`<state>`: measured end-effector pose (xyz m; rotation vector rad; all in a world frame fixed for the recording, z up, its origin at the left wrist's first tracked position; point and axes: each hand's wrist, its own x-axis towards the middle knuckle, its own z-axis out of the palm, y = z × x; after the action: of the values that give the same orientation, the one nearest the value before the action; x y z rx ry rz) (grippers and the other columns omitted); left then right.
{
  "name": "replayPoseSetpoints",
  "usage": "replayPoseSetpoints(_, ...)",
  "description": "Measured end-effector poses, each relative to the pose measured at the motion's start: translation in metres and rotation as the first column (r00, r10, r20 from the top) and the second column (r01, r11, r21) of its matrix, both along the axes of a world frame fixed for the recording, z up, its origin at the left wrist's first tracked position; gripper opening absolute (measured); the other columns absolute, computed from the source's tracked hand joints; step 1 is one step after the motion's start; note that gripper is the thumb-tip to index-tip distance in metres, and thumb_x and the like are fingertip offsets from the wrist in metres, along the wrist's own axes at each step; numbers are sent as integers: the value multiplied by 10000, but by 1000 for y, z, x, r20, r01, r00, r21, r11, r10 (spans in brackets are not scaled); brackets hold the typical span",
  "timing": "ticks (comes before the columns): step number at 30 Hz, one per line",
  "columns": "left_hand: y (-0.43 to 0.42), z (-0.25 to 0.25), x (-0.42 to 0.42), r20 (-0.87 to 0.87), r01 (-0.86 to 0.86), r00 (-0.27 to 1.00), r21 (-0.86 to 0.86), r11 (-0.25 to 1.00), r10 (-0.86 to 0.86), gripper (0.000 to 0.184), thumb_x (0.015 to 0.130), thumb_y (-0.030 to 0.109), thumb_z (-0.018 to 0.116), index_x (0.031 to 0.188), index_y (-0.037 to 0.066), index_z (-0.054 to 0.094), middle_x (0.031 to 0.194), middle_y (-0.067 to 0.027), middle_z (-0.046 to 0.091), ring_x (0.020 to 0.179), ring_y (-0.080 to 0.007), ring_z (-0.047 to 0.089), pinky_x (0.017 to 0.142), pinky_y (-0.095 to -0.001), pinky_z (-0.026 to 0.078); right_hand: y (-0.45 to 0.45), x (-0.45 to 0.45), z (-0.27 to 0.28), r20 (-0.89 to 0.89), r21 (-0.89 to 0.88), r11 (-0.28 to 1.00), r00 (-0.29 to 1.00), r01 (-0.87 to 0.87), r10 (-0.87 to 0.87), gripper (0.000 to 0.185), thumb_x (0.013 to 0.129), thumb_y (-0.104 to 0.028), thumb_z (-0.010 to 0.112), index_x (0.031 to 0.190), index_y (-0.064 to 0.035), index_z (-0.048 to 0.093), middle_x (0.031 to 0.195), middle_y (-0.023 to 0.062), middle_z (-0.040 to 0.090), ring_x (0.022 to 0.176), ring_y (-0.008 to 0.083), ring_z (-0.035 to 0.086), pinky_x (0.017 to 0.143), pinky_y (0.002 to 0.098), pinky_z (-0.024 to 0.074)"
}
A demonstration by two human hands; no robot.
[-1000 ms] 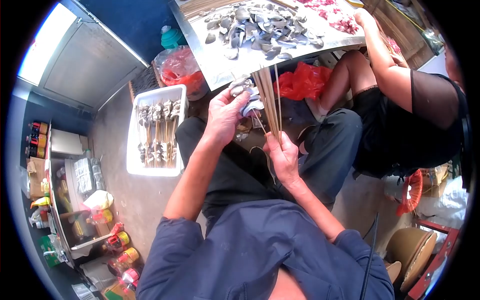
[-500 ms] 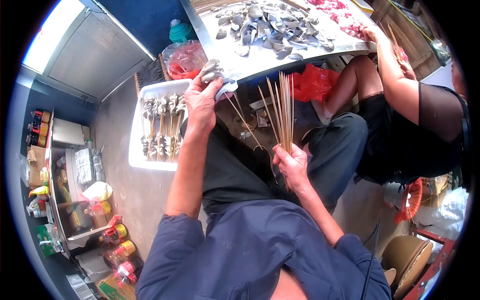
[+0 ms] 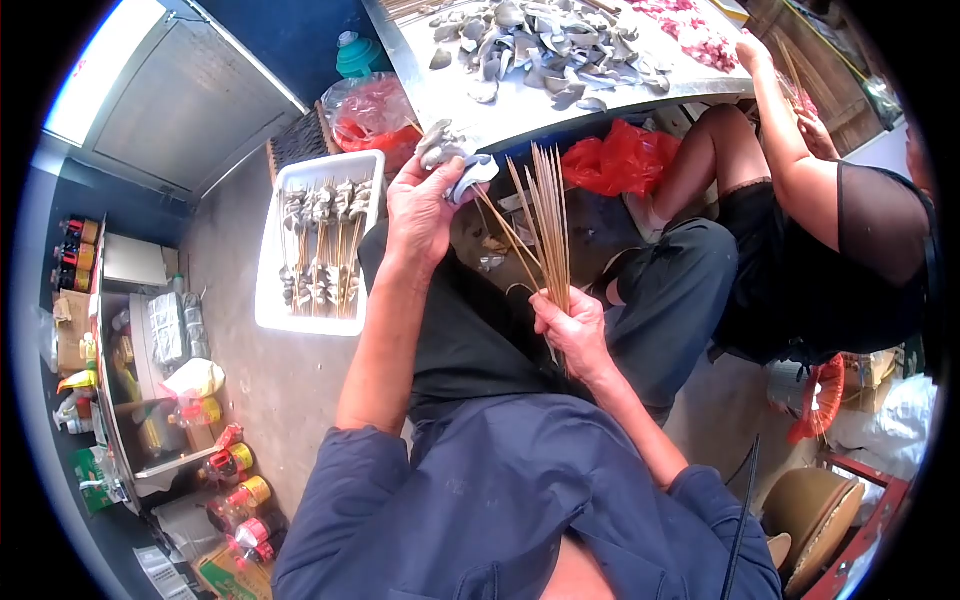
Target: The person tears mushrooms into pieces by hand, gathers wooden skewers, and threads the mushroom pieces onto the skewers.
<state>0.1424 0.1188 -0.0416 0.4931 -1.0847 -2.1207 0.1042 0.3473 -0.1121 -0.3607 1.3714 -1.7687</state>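
Note:
My left hand (image 3: 418,212) is closed on grey meat pieces (image 3: 447,150) just off the near edge of the metal table (image 3: 432,112). Thin skewers slant from those pieces down toward my right hand (image 3: 573,330). That right hand is closed round a bundle of wooden skewers (image 3: 551,225), their tips fanned upward above my lap. A heap of loose grey pieces (image 3: 535,50) lies on the table. To the left, a white tray (image 3: 268,290) holds rows of skewers threaded with grey pieces (image 3: 322,205).
At the right a co-worker (image 3: 820,230) sits by the table, hands near red meat pieces (image 3: 700,40). A red plastic bag (image 3: 622,160) hangs under the table edge. Bottles (image 3: 245,495) and a shelf (image 3: 150,400) stand at the left, a round stool (image 3: 815,515) at the lower right.
My left hand has moved right with its grey pieces, closer to the skewer bundle. My right hand and the bundle have shifted slightly left. The co-worker's nearer hand has moved a little at the meat.

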Motion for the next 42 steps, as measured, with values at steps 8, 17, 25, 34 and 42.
replayPoseSetpoints(8, -1, -7, 1, 28, 68, 997, -35, 997, -67, 334, 908, 22, 605, 1238, 18, 551, 1093, -108, 658, 983, -253, 672, 774, -393, 596, 1, -1, 0, 29, 5, 1000, 1000, 1, -1, 145, 899, -187, 682, 941, -53, 648, 638, -26, 592, 483, 16, 438, 446, 172, 309)
replayPoseSetpoints(17, 7, -8, 1, 63, 115, 992, -93, 989, -110, 300, 890, 28, 636, 1179, -29, 580, 1042, -122, 670, 927, -227, 680, 757, -369, 596, 2, -2, -4, 48, -3, 1000, 998, 30, -30, 108, 893, -159, 682, 921, -56, 662, 623, -24, 587, 453, 7, 404, 419, 166, 279)
replayPoseSetpoints(25, 20, -22, 0, 101, 151, 984, -61, 987, -144, 315, 890, 21, 632, 1196, -28, 576, 1071, -135, 667, 940, -240, 676, 772, -365, 585, 3, -2, -11, 63, -2, 999, 997, 52, -51, 91, 893, -149, 676, 904, -61, 657, 616, -28, 578, 450, 6, 399, 415, 168, 278)
replayPoseSetpoints(34, 18, -22, 1, 94, 180, 981, -112, 977, -170, 353, 838, -51, 658, 1182, -23, 581, 1083, -121, 664, 957, -216, 670, 814, -358, 580, -2, -3, -10, 49, 6, 998, 997, 55, -55, 105, 901, -158, 667, 905, -55, 648, 622, -22, 578, 458, 11, 408, 419, 173, 281)
replayPoseSetpoints(42, 9, -25, 0, 82, 88, 993, -77, 993, -82, 372, 820, -67, 656, 1180, -18, 578, 1075, -130, 665, 976, -254, 671, 823, -406, 590, -6, -11, -5, -76, 19, 999, 996, 45, -43, 122, 914, -166, 655, 901, -44, 649, 629, -26, 572, 513, 30, 467, 469, 186, 344)
